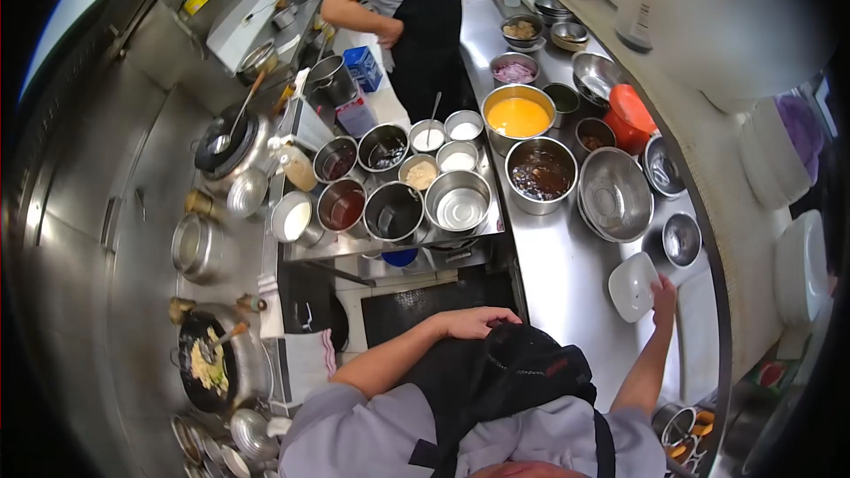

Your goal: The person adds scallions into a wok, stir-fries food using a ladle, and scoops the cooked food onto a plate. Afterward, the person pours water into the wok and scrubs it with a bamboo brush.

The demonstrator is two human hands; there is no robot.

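My right hand (664, 296) grips the near right edge of a white rectangular dish (632, 287) with rounded corners. The dish is over the steel counter (553, 265), and I see nothing in it. My left hand (481, 322) lies across my front at the top of my black apron (522, 358), fingers stretched out and nothing visible in them. Near the dish are a small steel bowl (682, 240) and a large perforated steel bowl (616, 195). Beyond them stand a pot of dark sauce (541, 171) and a pot of yellow liquid (518, 115).
Several pots of sauces and powders crowd a steel stand (390, 246) ahead left. A wok with food (210, 363) and a ladle sits on the left range. Another person (425, 26) in a black apron stands ahead. Stacked white dishes (799, 265) line the right shelf.
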